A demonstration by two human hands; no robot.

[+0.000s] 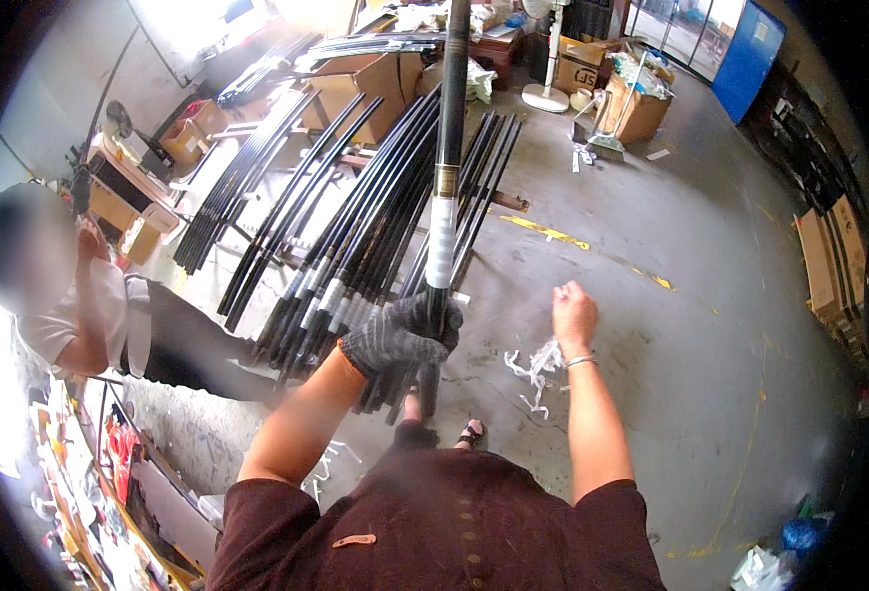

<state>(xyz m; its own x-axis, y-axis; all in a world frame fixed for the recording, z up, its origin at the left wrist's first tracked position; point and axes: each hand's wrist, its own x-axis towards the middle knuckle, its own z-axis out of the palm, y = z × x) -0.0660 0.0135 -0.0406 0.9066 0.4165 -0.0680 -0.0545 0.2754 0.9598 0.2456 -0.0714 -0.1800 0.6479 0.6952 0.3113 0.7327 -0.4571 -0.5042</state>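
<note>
My left hand (400,338), in a dark grey knit glove with an orange cuff, is wrapped around a long black pole (451,108). The pole stands nearly upright in the picture and runs out past the top edge. Just above the glove it has a white wrapping (440,241), with a gold-coloured band higher up. Off to the right, my bare right hand (574,313) is closed, apart from the pole, with a bracelet at its wrist. Whatever its curled fingers hold, if anything, is too small to make out. Shredded white strips (533,374) lie on the floor beside that wrist.
Many similar black poles (356,217) lie side by side on supports ahead and to the left. A co-worker (80,305) stands at the left. Cardboard boxes (636,108), a white fan stand (546,97) and a broom with dustpan (604,145) are farther back. Flattened cartons (834,256) lean at right.
</note>
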